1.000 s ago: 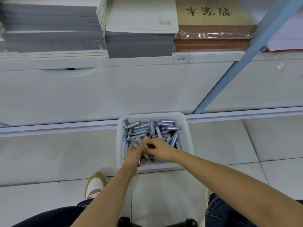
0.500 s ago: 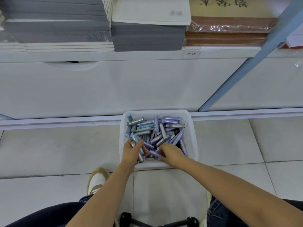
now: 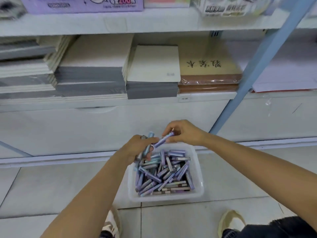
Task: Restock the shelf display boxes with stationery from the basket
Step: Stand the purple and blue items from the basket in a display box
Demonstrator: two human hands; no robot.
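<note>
Both hands are raised above the far left corner of the basket (image 3: 197, 193), a white plastic tub sitting on the tiled floor (image 3: 51, 186) in front of the shelf (image 3: 120, 102). The left hand (image 3: 137, 148) is closed round a small bundle of tubes (image 3: 147, 148) (pastel blue and lilac sticks, the exact count hard to read), their ends poking out above and below the fist. The right hand (image 3: 185, 133) pinches 1 lilac tube (image 3: 163, 140) between thumb and fingertips; its other end reaches the left hand, touching the bundle there.

The basket is well filled with loose stock (image 3: 163, 174) of the same kind, lying criss-cross in all directions.

On the shelf behind sit flat stacks: grey pads (image 3: 91, 78) to the left, a white pad (image 3: 154, 64) in the middle, and brown wrapped books (image 3: 209, 71) with black brush lettering to the right. A blue post (image 3: 253, 69) slants up the right side. A higher shelf carries a purple box (image 3: 82, 4), blurred. 2 pale shoes (image 3: 229, 220) show at the bottom edge.
</note>
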